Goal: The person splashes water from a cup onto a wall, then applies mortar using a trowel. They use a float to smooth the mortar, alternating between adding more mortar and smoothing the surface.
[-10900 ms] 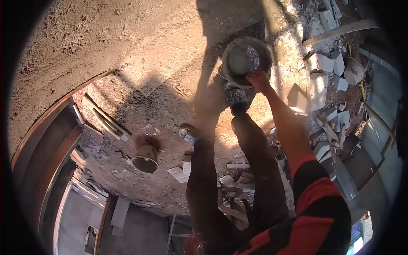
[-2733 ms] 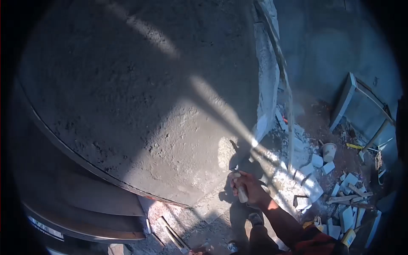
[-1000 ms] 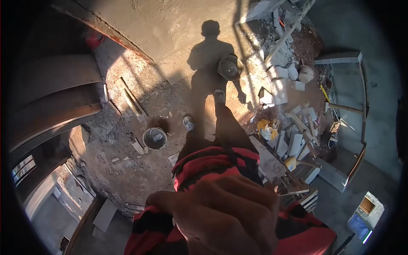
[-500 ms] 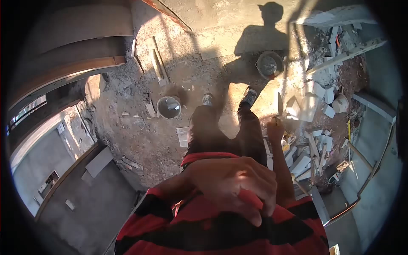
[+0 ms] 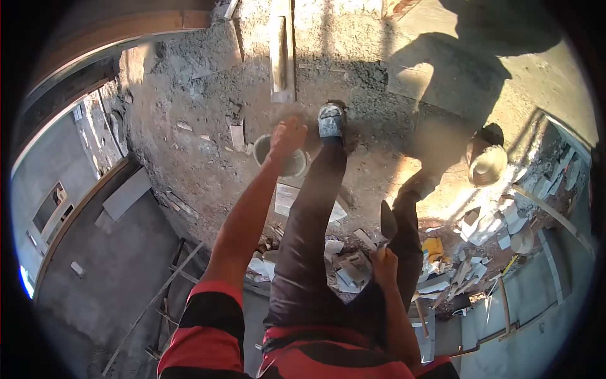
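My left hand (image 5: 290, 134) reaches down to a grey bucket (image 5: 295, 167) on the dirt floor, its fingers curled closed at the far rim. The exact hold on the bucket is hidden beneath the hand. In my right hand (image 5: 384, 262), low beside my right leg, is a trowel (image 5: 388, 221), its pointed blade directed away from me. The fingers wrap round the trowel's handle.
Another bucket (image 5: 487, 165) stands at the right in sunlight. Broken tile and board scraps (image 5: 442, 278) are piled along the right. Long boards (image 5: 281, 57) lie ahead. A flat pale slab (image 5: 300, 201) lies by my left leg.
My left hand has gone from in front of my chest down to the grey bucket. The view has swung and I stand nearer the bucket. The trowel stays in my right hand.
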Available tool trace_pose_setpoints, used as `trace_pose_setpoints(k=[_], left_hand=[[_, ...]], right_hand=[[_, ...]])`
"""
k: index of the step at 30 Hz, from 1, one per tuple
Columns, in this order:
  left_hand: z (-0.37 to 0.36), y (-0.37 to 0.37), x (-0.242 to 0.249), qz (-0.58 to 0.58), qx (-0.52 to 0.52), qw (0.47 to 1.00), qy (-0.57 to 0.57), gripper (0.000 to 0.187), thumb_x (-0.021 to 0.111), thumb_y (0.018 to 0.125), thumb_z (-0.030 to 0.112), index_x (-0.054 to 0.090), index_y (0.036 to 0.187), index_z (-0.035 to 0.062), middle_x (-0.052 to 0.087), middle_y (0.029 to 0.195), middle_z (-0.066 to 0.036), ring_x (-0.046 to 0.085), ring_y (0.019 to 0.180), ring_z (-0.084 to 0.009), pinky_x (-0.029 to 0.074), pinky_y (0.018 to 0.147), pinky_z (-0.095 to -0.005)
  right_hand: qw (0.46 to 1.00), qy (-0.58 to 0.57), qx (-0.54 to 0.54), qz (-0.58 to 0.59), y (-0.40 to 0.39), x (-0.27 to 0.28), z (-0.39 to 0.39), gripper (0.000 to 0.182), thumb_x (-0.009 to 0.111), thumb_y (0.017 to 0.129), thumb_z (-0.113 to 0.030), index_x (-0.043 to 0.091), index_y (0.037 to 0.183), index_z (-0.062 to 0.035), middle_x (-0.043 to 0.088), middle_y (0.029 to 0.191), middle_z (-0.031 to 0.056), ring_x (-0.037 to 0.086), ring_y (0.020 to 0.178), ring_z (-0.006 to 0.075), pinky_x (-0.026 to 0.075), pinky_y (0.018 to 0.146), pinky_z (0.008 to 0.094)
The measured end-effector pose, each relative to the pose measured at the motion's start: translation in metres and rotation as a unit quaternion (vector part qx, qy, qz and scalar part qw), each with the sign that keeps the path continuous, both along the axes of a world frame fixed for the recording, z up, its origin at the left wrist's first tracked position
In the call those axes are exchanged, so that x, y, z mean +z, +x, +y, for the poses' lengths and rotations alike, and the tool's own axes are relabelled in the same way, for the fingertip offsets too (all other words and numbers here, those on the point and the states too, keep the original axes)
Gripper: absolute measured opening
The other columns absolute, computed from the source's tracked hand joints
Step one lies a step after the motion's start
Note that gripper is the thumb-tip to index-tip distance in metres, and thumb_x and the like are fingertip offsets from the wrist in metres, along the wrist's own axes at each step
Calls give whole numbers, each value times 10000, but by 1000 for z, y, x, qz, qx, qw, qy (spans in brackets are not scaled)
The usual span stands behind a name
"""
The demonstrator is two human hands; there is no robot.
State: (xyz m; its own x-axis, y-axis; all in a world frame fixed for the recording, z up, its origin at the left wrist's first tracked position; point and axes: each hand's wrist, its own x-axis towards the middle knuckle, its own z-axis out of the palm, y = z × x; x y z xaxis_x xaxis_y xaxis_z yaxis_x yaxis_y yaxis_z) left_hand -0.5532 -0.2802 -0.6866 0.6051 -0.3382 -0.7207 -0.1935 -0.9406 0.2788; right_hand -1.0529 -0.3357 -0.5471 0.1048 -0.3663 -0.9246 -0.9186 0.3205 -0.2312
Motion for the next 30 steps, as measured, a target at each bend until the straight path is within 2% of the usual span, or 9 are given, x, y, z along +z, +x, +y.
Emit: trace_pose_setpoints(k=[3,7,10,14,16,17,19,25,30], left_hand=[[25,73,-146,-71,70,995,-11,725,757,871,448,600,1396,-26,701,1293,-308,657,1264,-449,514,1083,-500],[26,150,-299,-310,41,950,-9,704,783,803,405,569,1316,-26,710,1204,-276,690,1099,-441,541,1008,-507],[20,190,-324,-112,148,983,7,697,806,815,480,602,1274,-3,709,1249,-254,689,1139,-366,535,1004,-448],[12,175,-295,-155,119,977,-88,530,740,955,427,621,1226,-12,763,1011,-227,751,957,-380,577,827,-479],[6,156,-242,-164,118,966,-162,419,655,1031,397,626,1173,4,742,938,-198,718,843,-399,570,805,-496],[24,155,-216,-207,-109,921,-312,374,649,1060,359,605,1173,6,732,893,-161,712,770,-312,567,713,-453],[23,113,-151,4,137,899,-416,262,605,1091,274,596,1207,39,666,929,-63,630,701,-166,518,613,-347],[-37,-29,111,173,441,839,-267,381,634,1046,412,704,1013,39,652,761,-42,627,650,-144,499,571,-318],[-64,-159,332,309,395,830,-245,295,593,1094,337,682,1037,62,649,849,-2,648,700,-120,544,620,-303]], right_hand=[[993,89,-15,79,33,-37,52,326,783,893,-267,659,970,25,697,820,225,718,800,398,535,740,482],[985,130,32,105,66,-60,79,324,775,911,-273,634,957,15,692,819,219,708,784,400,520,713,502],[955,212,-90,189,85,-73,72,343,777,929,-296,620,962,7,684,818,236,695,783,439,520,711,513],[992,6,124,38,89,-80,55,325,775,933,-293,644,1031,-13,695,814,189,709,727,390,537,664,486],[987,-58,150,-9,135,-68,13,333,783,942,-309,651,1045,-22,693,830,211,721,771,430,557,664,486],[985,-79,152,-35,150,-59,-3,322,782,939,-305,657,1070,-38,703,842,195,728,770,417,560,657,483],[976,-124,158,-87,173,-27,-32,312,780,933,-297,669,1120,-72,722,866,163,741,768,391,567,642,476],[910,-218,246,-253,195,111,-123,281,771,930,-284,707,1127,-94,688,798,83,709,691,344,563,627,464],[874,-302,298,-235,137,165,-199,334,659,1015,-364,721,1169,-75,755,952,147,743,799,403,591,716,522]])
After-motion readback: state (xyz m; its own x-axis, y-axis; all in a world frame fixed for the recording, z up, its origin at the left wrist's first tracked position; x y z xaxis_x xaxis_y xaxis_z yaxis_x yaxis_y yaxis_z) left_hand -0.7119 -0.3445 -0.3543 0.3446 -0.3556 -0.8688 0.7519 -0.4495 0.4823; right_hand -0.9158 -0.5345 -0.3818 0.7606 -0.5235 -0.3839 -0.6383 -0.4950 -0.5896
